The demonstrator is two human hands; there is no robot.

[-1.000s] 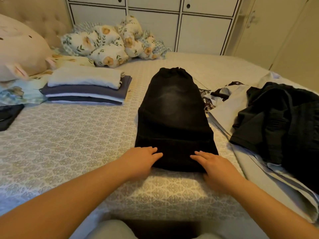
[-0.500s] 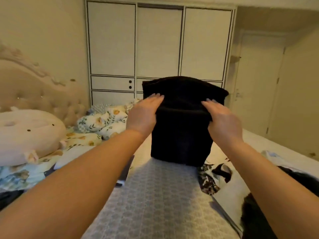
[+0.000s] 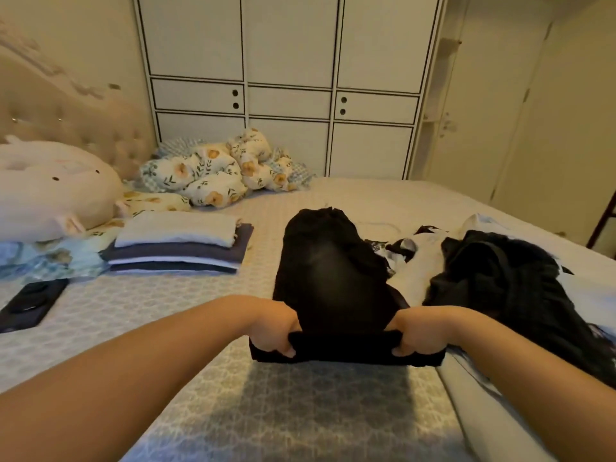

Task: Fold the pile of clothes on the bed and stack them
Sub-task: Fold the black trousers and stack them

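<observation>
On bed (image 3: 166, 328) centre — black jeans (image 3: 330, 278) | left hand (image 3: 271, 331) grasps near fold | right hand (image 3: 418, 333) grasps same fold — stack (image 3: 176, 248) left.

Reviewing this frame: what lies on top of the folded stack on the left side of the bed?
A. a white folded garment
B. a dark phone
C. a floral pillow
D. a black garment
A: a white folded garment tops the stack of folded grey and white clothes, while the black faded trousers are held in the grip of both hands, left hand and right hand.
</observation>
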